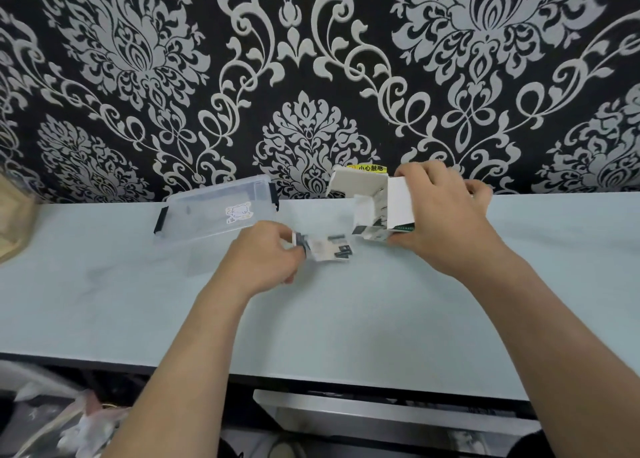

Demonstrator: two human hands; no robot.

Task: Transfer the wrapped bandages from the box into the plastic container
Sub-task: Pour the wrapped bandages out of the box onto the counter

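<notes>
The right grip (440, 215) holds the tipped box (400, 201); beside the box, left grip (263, 256) pinches wrapped bandages (329, 248), maybe two.

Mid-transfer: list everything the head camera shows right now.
container: one, clear with black latches, on table left of box
box: one, white, open, in right hand
bandages: several, white and dark wrappers, in left hand; more at box mouth
table: one, pale blue
warning sticker: one, yellow, on wall behind box
wallpaper: black, grey pattern
plastic bags: clear, below table, lower left
left hand: pinches bandages
right hand: grips box
</notes>
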